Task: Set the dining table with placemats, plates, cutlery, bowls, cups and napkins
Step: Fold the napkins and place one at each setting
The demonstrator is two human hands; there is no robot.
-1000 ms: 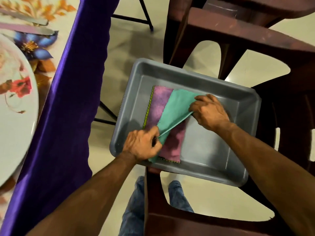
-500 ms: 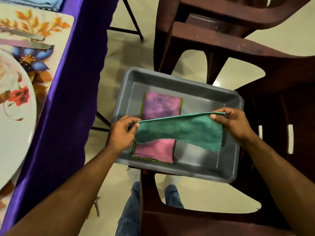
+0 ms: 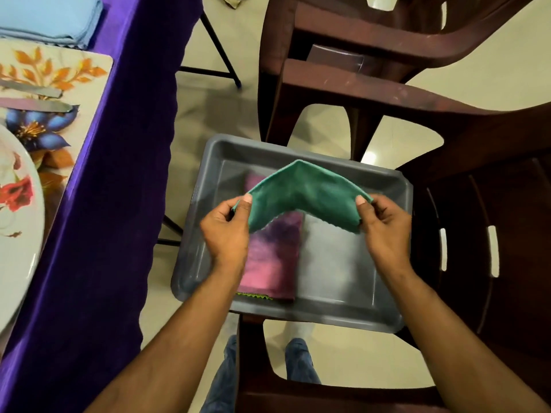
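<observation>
The green napkin [image 3: 301, 193] hangs in the air at the centre of the frame, above the grey tray [image 3: 387, 293]. It is held at its two ends and bends upward in the middle, forming a peak that points toward the top of the frame. The left hand [image 3: 226, 231] pinches the napkin's left end, thumb pressed on the near face of the cloth and the other fingers curled behind it. The right hand [image 3: 384, 228] pinches the right end the same way, thumb on the front, fingers behind; the lower right corner of the cloth droops just beside that thumb. Both hands are closed tight on the fabric.

Below the napkin, a pink napkin [image 3: 271, 263] lies flat on the tray floor, in the tray's left half, with a green zigzag edge showing at its near end. The left wrist covers part of its left side. The right half of the tray floor is bare.

The tray rests on a brown chair [image 3: 492, 234] that fills the right side of the frame. At the left edge runs a table with a purple cloth [image 3: 113, 204]. On it lies a floral placemat [image 3: 59, 73] bearing a plate [image 3: 18, 234] and two pieces of cutlery [image 3: 35, 98]. A folded blue napkin [image 3: 50, 19] sits in the upper left corner, just beyond the placemat.
</observation>
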